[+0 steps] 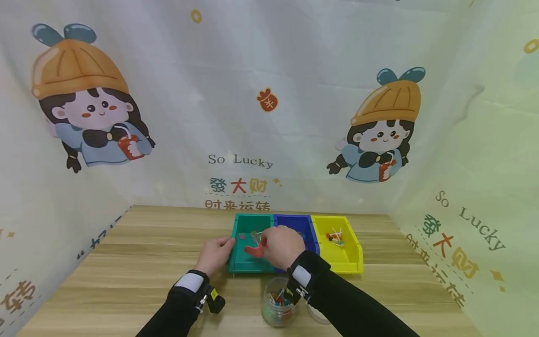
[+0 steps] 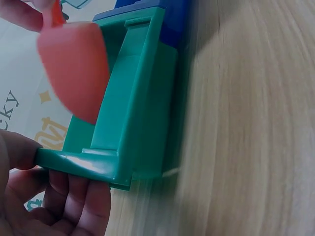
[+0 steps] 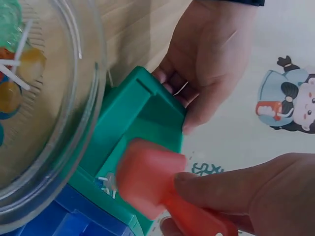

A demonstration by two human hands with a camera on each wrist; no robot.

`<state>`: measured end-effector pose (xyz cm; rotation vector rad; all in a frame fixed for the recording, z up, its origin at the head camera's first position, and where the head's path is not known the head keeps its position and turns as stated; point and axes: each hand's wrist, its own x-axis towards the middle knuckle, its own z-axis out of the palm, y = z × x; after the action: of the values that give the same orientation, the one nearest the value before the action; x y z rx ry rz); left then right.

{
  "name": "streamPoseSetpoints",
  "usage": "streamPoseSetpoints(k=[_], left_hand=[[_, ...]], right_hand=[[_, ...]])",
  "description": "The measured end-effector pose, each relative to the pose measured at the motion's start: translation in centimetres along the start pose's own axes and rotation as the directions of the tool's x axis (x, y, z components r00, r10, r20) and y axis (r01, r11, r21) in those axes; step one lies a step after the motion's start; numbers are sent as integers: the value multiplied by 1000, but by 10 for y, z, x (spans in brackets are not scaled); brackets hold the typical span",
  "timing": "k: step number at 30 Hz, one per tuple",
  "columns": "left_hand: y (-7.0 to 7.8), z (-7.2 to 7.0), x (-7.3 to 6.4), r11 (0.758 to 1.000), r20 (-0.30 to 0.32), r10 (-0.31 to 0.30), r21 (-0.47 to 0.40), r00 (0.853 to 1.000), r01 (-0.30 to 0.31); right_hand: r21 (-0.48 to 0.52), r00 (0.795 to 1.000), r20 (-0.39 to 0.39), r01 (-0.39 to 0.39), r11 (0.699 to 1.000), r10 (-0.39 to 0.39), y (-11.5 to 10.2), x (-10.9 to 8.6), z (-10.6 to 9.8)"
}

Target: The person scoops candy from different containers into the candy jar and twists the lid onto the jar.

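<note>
A red scoop (image 1: 254,251) is in my right hand (image 1: 283,245), its handle held between thumb and fingers. The blade hangs tilted over the green bin (image 1: 251,270), overlapping the inside of it in the right wrist view. At the bin's left side, my left hand (image 1: 214,255) grips the wall, thumb on one face and fingers curled on the other. Small lollipops (image 3: 108,183) with white sticks lie in the green bin, partly hidden by the scoop. Behind my right hand, the blue bin (image 1: 293,221) is largely covered from the head view.
To the right, a yellow bin (image 1: 347,258) joins the row and holds several lollipops (image 1: 335,237). A clear jar (image 1: 278,319) of lollipops stands in front of the bins. Beside it, a pale round object (image 1: 318,316) shows partly under my right forearm. A printed curtain (image 1: 303,187) hangs behind the table.
</note>
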<state>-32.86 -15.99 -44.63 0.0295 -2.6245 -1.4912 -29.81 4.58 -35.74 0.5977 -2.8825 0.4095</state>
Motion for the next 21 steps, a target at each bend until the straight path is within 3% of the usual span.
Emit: streamPoseSetpoints(k=[7,9,14,16,21], left_hand=[[-1,1,1,1000,-8,9,-10,1000,-9],[-3,1,1,1000,-8,7,-10,1000,-7],[-5,0,2,1000,2,5,-11,1000,-5],[-5,-2,3,1000,10,2,-17,1000,-2],[-4,-3,3,1000,10,2,-13,1000,-2]], right_hand=[[-8,988,104,-118,993,118,-4,21,10],[-38,984,112,-132,991,135,1,35,24],[-152,992,72,-87,985,99,42,87,103],[-178,995,43,-80,981,89,52,101,124],[-171,993,9,-117,978,120,51,115,140]])
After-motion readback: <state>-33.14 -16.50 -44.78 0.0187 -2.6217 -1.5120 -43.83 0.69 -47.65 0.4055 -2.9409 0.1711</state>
